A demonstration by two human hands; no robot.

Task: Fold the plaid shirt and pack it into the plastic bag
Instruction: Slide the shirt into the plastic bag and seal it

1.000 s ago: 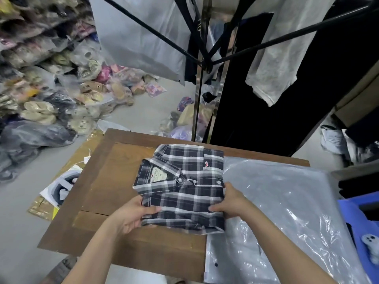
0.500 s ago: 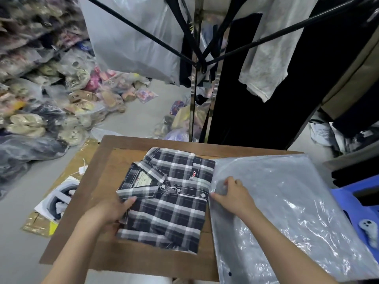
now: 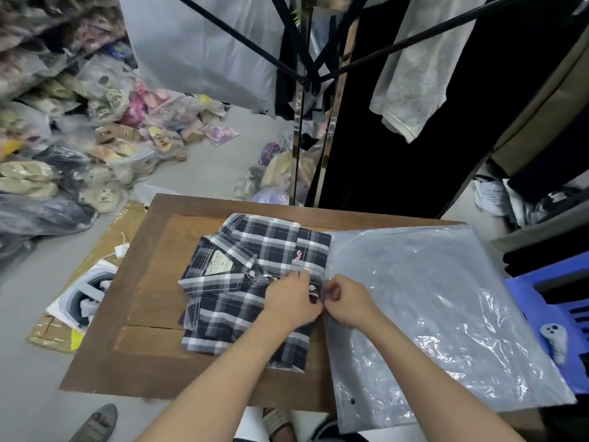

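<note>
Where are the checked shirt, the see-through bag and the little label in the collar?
plaid shirt [image 3: 223,320]: head view, on the lower front panel.
plastic bag [image 3: 430,298]: head view, on the middle of its top sheet.
collar label [image 3: 217,262]: head view, on the middle of the label.

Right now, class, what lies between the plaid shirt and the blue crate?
The plastic bag, lying flat on the table, fills that stretch; the head view shows it.

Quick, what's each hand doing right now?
Left hand: on the plaid shirt; whether it grips anything cannot be told.
Right hand: closed, pinching the edge of the plastic bag.
</note>
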